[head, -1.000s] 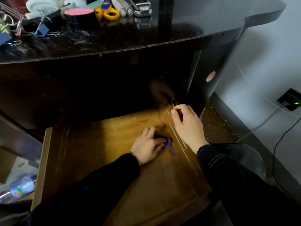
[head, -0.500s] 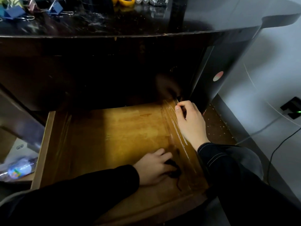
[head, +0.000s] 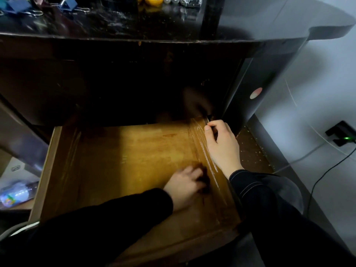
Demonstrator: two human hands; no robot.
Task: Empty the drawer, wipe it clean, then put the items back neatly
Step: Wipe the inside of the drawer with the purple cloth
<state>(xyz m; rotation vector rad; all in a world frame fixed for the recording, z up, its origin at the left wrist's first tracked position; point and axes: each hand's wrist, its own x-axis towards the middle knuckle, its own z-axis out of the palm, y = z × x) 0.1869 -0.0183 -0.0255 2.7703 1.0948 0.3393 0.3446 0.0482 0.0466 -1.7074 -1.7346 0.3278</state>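
The emptied drawer (head: pixel 134 155) stood pulled out below the desk's (head: pixel 250 20) front edge, the left hand's (head: pixel 183 185) fingers curled on a dark cloth (head: pixel 205 181) beside its right wall, which the right hand's (head: pixel 221 149) fingers gripped; a hard stroke could have dragged it out.

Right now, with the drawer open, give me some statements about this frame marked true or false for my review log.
1. The drawer is pulled out with no stationery in it. True.
2. The left hand holds a dark cloth on the drawer floor. True.
3. The right hand is wiping too. False: it grips the drawer's right wall.
4. The blue binder clips lie inside the drawer. False: they sit on the desk top.
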